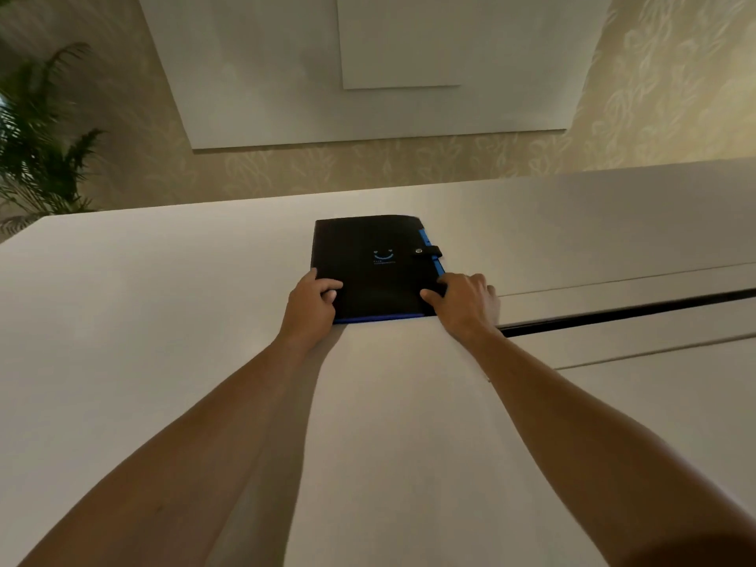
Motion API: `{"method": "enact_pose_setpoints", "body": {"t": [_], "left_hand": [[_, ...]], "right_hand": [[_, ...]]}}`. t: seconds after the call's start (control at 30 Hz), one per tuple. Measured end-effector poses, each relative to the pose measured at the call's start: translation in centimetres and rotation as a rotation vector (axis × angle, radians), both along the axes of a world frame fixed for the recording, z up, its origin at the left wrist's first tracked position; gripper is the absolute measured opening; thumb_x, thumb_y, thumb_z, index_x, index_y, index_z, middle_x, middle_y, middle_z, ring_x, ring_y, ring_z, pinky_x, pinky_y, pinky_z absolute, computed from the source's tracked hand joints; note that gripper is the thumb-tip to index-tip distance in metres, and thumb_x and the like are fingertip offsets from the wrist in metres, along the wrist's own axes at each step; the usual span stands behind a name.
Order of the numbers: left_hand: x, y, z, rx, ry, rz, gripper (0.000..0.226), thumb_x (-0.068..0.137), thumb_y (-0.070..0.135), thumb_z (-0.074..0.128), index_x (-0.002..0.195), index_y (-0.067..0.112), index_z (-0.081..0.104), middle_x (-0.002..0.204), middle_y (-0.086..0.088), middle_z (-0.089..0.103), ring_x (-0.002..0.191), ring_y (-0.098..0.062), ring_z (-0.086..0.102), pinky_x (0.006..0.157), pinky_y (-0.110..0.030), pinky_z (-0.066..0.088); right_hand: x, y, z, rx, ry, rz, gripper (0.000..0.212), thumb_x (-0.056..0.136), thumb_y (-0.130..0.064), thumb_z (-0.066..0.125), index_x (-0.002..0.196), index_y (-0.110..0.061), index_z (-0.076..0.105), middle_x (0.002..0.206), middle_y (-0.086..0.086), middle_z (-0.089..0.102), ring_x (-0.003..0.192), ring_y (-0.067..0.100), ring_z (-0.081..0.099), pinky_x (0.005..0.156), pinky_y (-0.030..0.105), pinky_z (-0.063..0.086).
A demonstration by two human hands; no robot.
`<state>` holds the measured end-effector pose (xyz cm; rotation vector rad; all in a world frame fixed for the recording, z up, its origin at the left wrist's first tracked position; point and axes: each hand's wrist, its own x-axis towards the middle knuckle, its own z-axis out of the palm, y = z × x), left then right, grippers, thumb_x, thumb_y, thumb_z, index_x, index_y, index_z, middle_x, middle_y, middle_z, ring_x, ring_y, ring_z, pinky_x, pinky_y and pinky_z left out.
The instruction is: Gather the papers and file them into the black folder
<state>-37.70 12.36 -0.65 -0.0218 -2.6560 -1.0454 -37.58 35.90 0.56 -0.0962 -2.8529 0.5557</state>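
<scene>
Two bare forearms reach away from the camera across a pale table (163,321), converging toward a black folder (376,263) that lies flat on the tabletop a little right of centre, well in from the far edge. Its cover is closed, with a black strap and metal snap (419,251) fastened across the right edge, a small blue smile-shaped logo (383,255) printed near the middle, and a blue lining showing along the near edge and up the right side. At the near left corner the left hand (309,306) grips the folder: the thumb lies on top of the cover and the fingers curl down onto it beside the edge, pinching that corner. At the near right corner the right hand (464,304) rests partly on the cover and partly on the table, thumb pressed on the black surface, fingers loosely bent and slightly spread; whether they hook under the edge cannot be told. To the right, a dark seam (626,311) runs across the table toward the right hand. Beyond the far edge lies patterned carpet (286,169), then another white table (266,75) with a white sheet (401,38) on it. A green palm plant (37,141) stands at far left.
</scene>
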Motion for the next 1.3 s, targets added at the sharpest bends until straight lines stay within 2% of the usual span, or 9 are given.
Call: {"method": "enact_pose_setpoints", "body": {"t": [0.1,0.17,0.37,0.5,0.67,0.87,1.0,1.07,1.3], "left_hand": [[-0.2,0.1,-0.8,-0.099,0.094,0.002,0.025,0.099,0.013,0.047,0.109,0.008,0.069,0.126,-0.013,0.060,0.117,-0.029,0.055,0.107,-0.042,0.037],[0.3,-0.1,-0.7,-0.094,0.170,0.075,0.023,0.098,0.020,0.049,0.100,0.009,0.069,0.107,-0.010,0.065,0.098,-0.025,0.061,0.091,-0.035,0.047],[3.8,1.0,-0.3,-0.152,0.207,0.116,0.016,0.091,0.035,0.056,0.088,0.022,0.065,0.098,0.003,0.060,0.089,-0.013,0.053,0.077,-0.027,0.048],[5.3,1.1,-0.9,-0.139,0.127,0.072,0.025,0.086,0.037,0.061,0.107,0.025,0.065,0.110,0.007,0.061,0.100,-0.013,0.056,0.086,-0.030,0.053],[5.2,1.0,-1.2,-0.168,0.029,0.034,0.037,0.096,0.026,0.051,0.133,0.018,0.057,0.140,-0.003,0.052,0.128,-0.020,0.049,0.106,-0.033,0.040],[5.2,1.0,-1.2,-0.223,-0.013,0.016,0.043,0.100,0.027,0.043,0.142,0.017,0.047,0.151,-0.002,0.041,0.141,-0.019,0.033,0.115,-0.036,0.029],[5.8,1.1,-1.5,-0.236,0.012,0.030,0.048,0.100,0.034,0.043,0.144,0.016,0.042,0.154,-0.003,0.035,0.141,-0.020,0.033,0.113,-0.036,0.033],[6.6,0.9,-1.5,-0.268,0.025,0.023,0.050,0.099,0.036,0.044,0.144,0.015,0.043,0.153,-0.004,0.036,0.141,-0.020,0.034,0.113,-0.035,0.033],[12.1,-0.1,-0.5,-0.416,-0.002,0.068,0.059,0.097,0.050,0.035,0.145,0.015,0.039,0.156,-0.004,0.032,0.146,-0.023,0.024,0.119,-0.038,0.019]], "right_hand": [[0.1,-0.2,-0.1,0.117,0.025,0.030,0.037,0.102,-0.043,0.044,0.118,-0.016,0.064,0.114,0.008,0.066,0.109,0.026,0.055,0.093,0.040,0.041],[0.5,-0.7,-0.1,0.109,0.071,0.040,0.031,0.103,-0.037,0.044,0.108,-0.014,0.065,0.109,0.007,0.067,0.103,0.024,0.058,0.092,0.039,0.042],[3.8,-4.3,-1.5,0.112,0.190,0.179,0.030,0.102,-0.038,0.041,0.103,-0.016,0.063,0.100,0.002,0.065,0.099,0.018,0.062,0.094,0.040,0.050],[3.5,-4.5,-2.4,0.127,0.061,0.175,0.041,0.104,-0.040,0.030,0.124,-0.015,0.056,0.125,0.005,0.061,0.124,0.023,0.053,0.110,0.048,0.039],[3.2,-4.1,-2.2,0.098,-0.069,0.247,0.054,0.106,-0.039,0.023,0.153,-0.013,0.027,0.162,0.009,0.028,0.152,0.026,0.018,0.124,0.049,0.013],[3.5,-4.6,-1.7,0.160,-0.039,0.212,0.058,0.105,-0.043,0.023,0.154,-0.012,0.025,0.163,0.009,0.024,0.152,0.027,0.014,0.123,0.051,0.012],[5.5,-5.2,-0.9,0.285,0.169,0.183,0.035,0.101,-0.034,0.044,0.128,-0.014,0.052,0.132,0.010,0.056,0.124,0.026,0.051,0.108,0.043,0.043],[6.9,-5.5,-0.6,0.296,0.203,0.214,0.029,0.098,-0.031,0.050,0.122,-0.015,0.054,0.122,0.006,0.060,0.113,0.022,0.056,0.102,0.037,0.047],[10.9,-6.6,0.4,0.181,0.090,0.236,0.057,0.104,-0.048,0.030,0.149,-0.014,0.035,0.154,0.007,0.041,0.146,0.025,0.032,0.120,0.042,0.027]]}}
